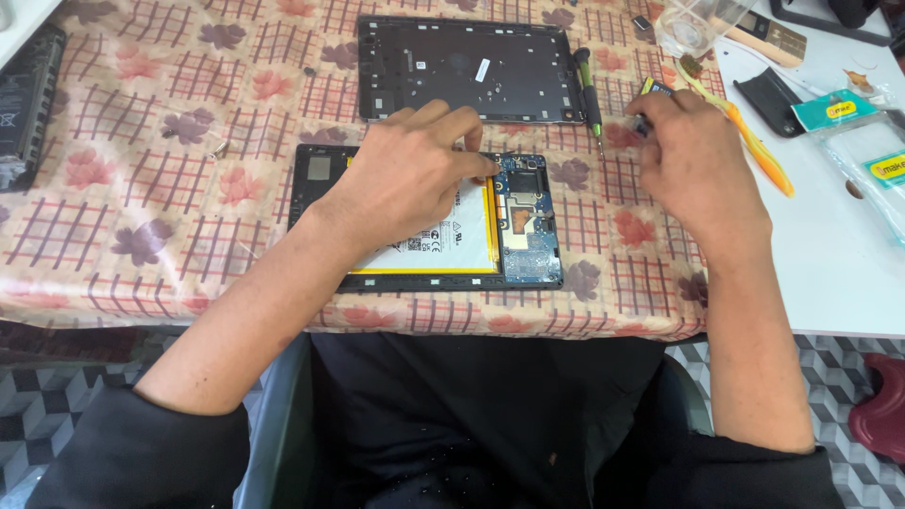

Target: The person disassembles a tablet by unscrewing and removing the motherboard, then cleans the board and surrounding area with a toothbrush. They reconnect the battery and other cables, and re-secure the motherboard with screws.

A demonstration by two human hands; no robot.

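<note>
An opened tablet [528, 236] lies on the flowered tablecloth in front of me, its white battery with a yellow edge and its blue circuit board exposed. My left hand [415, 174] rests on the battery, fingertips pressing at the board's top edge. My right hand [693, 160] hovers to the right of the tablet, fingers pinched on a small dark part near a yellow-and-black object [657, 88]. The removed grey back cover [467, 68] lies just beyond the tablet. A green-handled screwdriver [588, 94] lies beside the cover.
An orange pry tool [754, 151] lies at the white table's [830, 273] edge on the right. Packets [877, 160], a black piece [768, 99] and a clear cup [688, 28] sit further right. A black device [28, 104] lies at the far left.
</note>
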